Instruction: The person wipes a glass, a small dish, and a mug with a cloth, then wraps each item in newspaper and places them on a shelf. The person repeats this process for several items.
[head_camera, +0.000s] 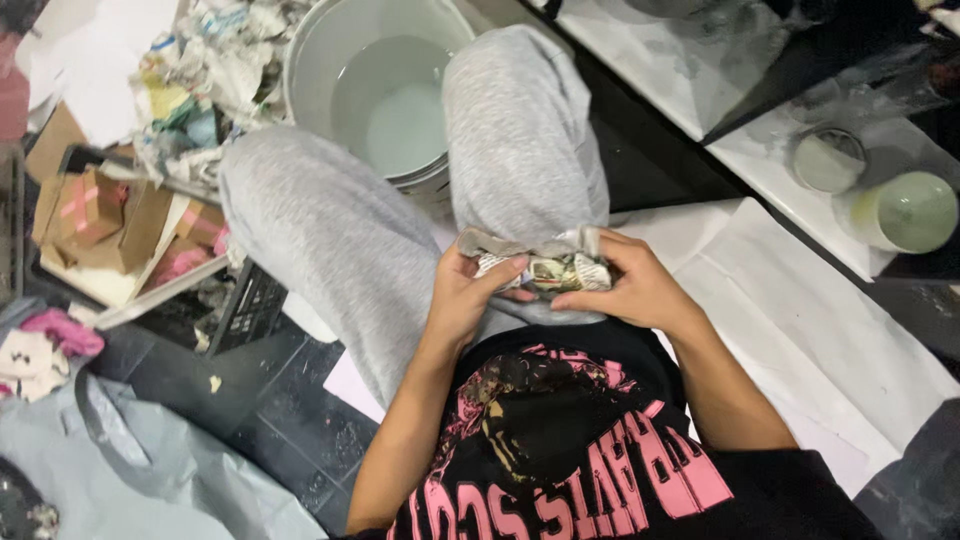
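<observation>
Seated with grey-trousered knees either side of a white bucket (330, 60) of cloudy water, the person pinches a damp wad of newspaper (540, 265) between left hand (465, 295) and right hand (630, 290), more crumpled paper (215, 70) waiting far left.

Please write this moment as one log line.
left hand: holds newspaper wad | right hand: holds same wad | bucket: between knees

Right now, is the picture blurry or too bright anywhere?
Head view: the hands, left hand and right hand, and the wet newspaper wad look fairly sharp; the water in the bucket shines pale; the white sheet looks bright; the lower left floor is dim; the edges look slightly soft.
</observation>
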